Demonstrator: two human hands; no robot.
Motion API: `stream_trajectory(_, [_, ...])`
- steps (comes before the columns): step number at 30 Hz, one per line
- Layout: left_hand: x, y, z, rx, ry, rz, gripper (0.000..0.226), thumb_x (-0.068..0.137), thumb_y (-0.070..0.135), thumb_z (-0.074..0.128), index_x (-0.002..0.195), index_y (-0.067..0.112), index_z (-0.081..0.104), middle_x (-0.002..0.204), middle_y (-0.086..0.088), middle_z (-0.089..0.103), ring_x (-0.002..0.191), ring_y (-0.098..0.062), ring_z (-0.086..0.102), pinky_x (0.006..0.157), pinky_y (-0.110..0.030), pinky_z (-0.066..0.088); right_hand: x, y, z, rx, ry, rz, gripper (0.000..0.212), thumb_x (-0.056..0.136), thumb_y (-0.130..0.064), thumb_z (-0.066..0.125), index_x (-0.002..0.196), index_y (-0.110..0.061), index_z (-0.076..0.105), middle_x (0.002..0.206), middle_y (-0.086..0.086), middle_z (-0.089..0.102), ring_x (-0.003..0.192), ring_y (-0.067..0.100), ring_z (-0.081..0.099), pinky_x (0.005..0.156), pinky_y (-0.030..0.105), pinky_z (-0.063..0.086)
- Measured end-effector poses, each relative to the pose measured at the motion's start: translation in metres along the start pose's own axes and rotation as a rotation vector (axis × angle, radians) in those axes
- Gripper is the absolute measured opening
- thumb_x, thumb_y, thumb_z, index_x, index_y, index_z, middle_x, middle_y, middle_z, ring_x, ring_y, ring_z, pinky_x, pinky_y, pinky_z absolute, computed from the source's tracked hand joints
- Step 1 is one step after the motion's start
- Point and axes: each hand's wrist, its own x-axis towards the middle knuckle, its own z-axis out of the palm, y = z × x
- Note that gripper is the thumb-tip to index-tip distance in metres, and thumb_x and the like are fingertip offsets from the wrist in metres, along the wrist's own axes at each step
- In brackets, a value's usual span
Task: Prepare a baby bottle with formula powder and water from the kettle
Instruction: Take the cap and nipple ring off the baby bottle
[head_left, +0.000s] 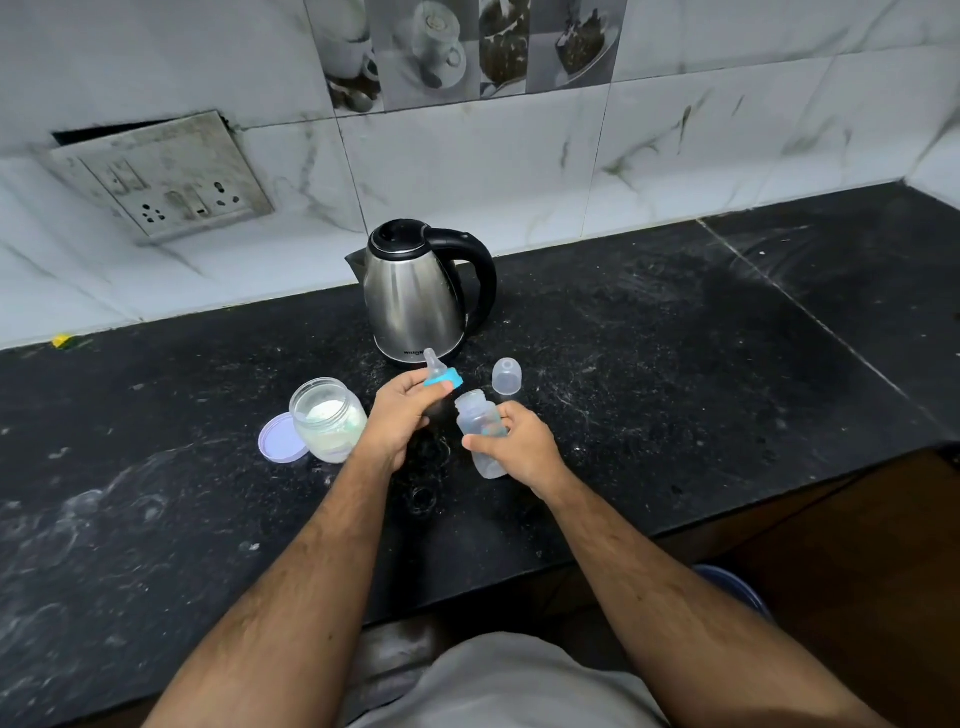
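Bottle (480, 434) tilted, mouth up-left, in right hand (519, 447), perhaps lifted

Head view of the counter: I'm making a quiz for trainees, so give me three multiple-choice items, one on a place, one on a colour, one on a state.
1. Where does the clear cap stand?
A. on the bottle
B. on the counter, right of the kettle's base
C. inside the jar

2. What colour is the nipple ring in the left hand?
A. blue
B. red
C. black

3. What state is the powder jar in?
A. lidded
B. tipped over
C. open, its lid lying beside it

Answers:
1 B: it stands alone on the counter near the kettle.
2 A: the ring is blue.
3 C: white powder shows through the open mouth.
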Motion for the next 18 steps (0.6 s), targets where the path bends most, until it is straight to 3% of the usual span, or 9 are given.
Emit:
stream_trajectory(3, [0.004,-0.004,0.008,0.008,0.039,0.038,0.028,0.083,0.01,0.074,0.11,0.014,0.069,0.092,0.006,0.074,0.069,0.005,0.063,0.062,-0.014,0.045,0.003,0.008,-0.01,0.01,0.05,0.016,0.041,0.069,-0.037,0.083,0.099,-0.021,0.061,0.094,-0.006,0.068,0.089,0.014,0.066,0.081,0.034,0.055])
stream_trajectory(7, [0.018,-0.012,0.017,0.131,0.082,0.085,0.036,0.068,0.012,0.084,0.101,0.02,0.07,0.1,-0.001,0.075,0.091,-0.012,0.07,0.089,-0.031,0.054,0.004,0.01,-0.025,0.011,0.117,0.001,0.042,0.072,-0.028,0.083,0.103,-0.017,0.058,0.094,-0.007,0.063,0.087,0.012,0.062,0.073,0.027,0.049])
stream_trajectory(11, [0.037,-0.022,0.025,0.289,0.129,0.077,0.038,0.064,0.018,0.087,0.095,0.031,0.07,0.098,0.002,0.075,0.094,-0.018,0.07,0.096,-0.04,0.053,0.011,0.013,-0.036,-0.016,0.139,-0.015,0.043,0.073,-0.025,0.084,0.104,-0.017,0.056,0.096,-0.008,0.062,0.087,0.009,0.059,0.065,0.019,0.042])
stream_trajectory(18, [0.051,-0.028,0.04,0.558,0.144,0.065,0.044,0.069,0.02,0.085,0.109,0.023,0.07,0.1,0.003,0.072,0.091,-0.015,0.067,0.09,-0.034,0.052,0.025,0.018,-0.047,-0.023,0.143,-0.064,0.039,0.069,-0.024,0.084,0.103,-0.02,0.063,0.1,-0.007,0.069,0.093,0.012,0.065,0.083,0.033,0.056])
